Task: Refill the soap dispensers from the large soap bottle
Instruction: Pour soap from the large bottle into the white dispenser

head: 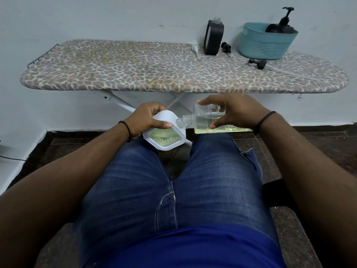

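Note:
Over my knees, my left hand grips a white soap container whose clear window shows yellow-green liquid. My right hand holds a clear square bottle, roughly half full of pale yellow soap, between thumb and fingers. This bottle lies nearly on its side, and its open threaded neck meets the top of the white container. No stream of soap can be made out between the two.
An ironing board with a spotted cover stands ahead against the wall. On its right part are a black dispenser without pump, a white pump, two black pump heads, and a teal basket holding a black pump bottle.

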